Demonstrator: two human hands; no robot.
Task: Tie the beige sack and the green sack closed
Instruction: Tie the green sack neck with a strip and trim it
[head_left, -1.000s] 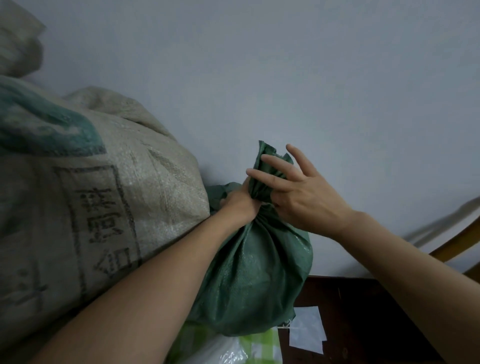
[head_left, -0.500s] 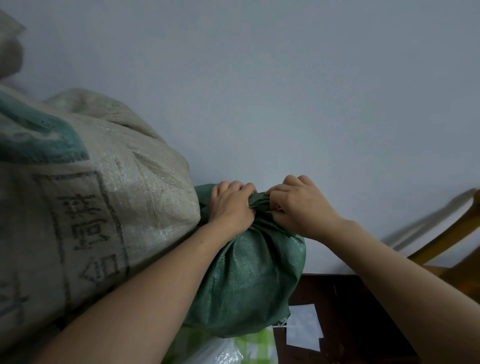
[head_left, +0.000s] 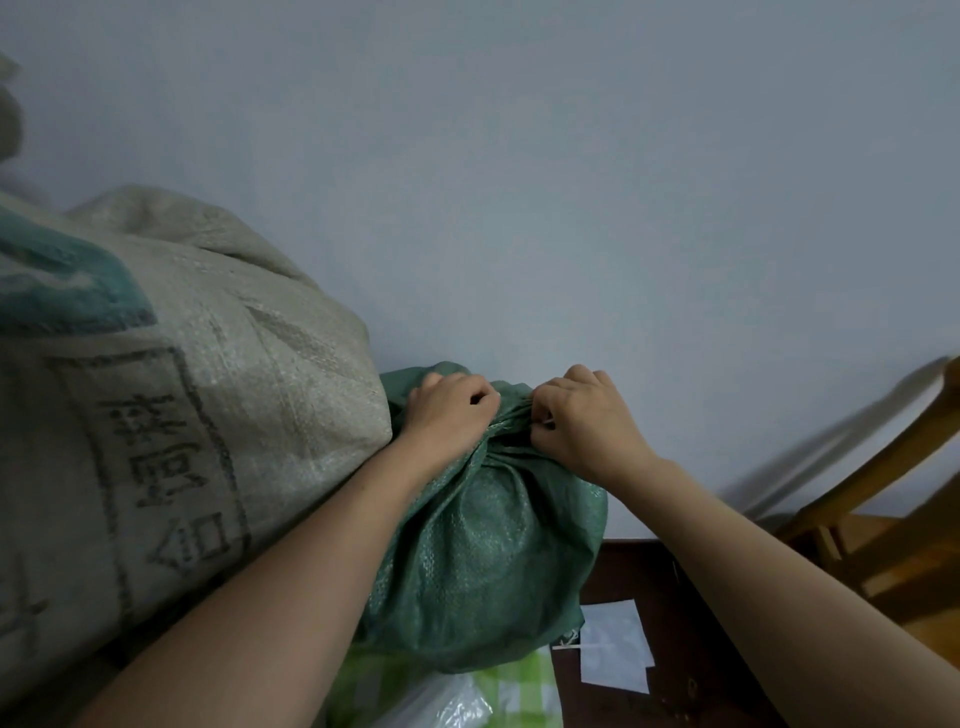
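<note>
Green sack (head_left: 483, 561): standing low against the wall, pressing against the beige sack (head_left: 208, 415) on its left, neck gathered on top.
Hands: left hand (head_left: 447, 415) and right hand (head_left: 582, 421) are both clamping the bunched neck, one on each side, close together.
Handling: woven cloth is looking soft yet slick and likely to spring open, so gripping right at the gather seems best.
Hidden: fingertips and any knot are hiding under the knuckles; the beige sack's mouth is lying out of frame.
</note>
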